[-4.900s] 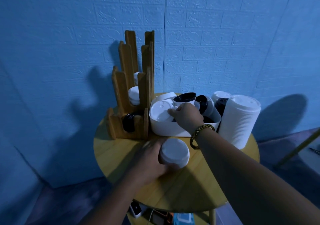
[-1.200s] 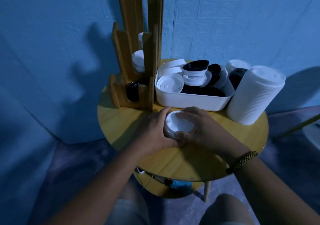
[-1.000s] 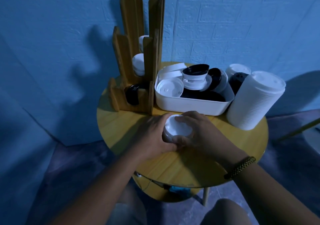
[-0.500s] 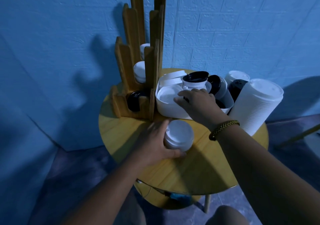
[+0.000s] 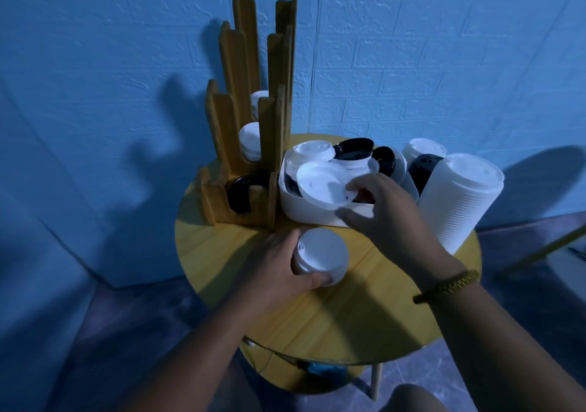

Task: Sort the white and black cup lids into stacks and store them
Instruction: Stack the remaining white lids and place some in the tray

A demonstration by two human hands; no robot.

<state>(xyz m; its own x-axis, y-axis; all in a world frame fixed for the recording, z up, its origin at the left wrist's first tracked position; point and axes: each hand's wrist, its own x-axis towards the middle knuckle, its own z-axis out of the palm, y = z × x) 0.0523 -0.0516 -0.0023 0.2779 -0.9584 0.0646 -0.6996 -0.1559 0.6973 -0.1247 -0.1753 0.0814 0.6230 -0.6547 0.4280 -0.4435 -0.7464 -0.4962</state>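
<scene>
Step in hand, as judged: lift one white lid (image 5: 320,185) out of the white bin (image 5: 301,212) and add it to the short white stack (image 5: 322,258) on the table (image 5: 218,247). To do it well, take the lid by its rim only and raise it clear of the bin wall before swinging it over. Bring it level above the stack, the same way up as the lids below, centre it, then press until it nests. A tilted lid would likely ride on one edge and skew the pile. Black lids (image 5: 352,150) lie mixed in the same bin, so check that nothing dark comes up with it. Right hand (image 5: 390,221): reaches over the bin's near wall, palm down, fingers (image 5: 360,186) curled over the lid's right edge with the thumb below. It reads as a pinch, as far as the blur allows. The lid is tipped, its face toward the camera, partly above the near wall. Left hand (image 5: 272,272): on the table just in front of the bin, thumb and fingers wrapped round the short white stack, steadying it upright. The wooden rack (image 5: 241,145) beside the bin holds white lids in its upper slots and a black one in the lowest.
</scene>
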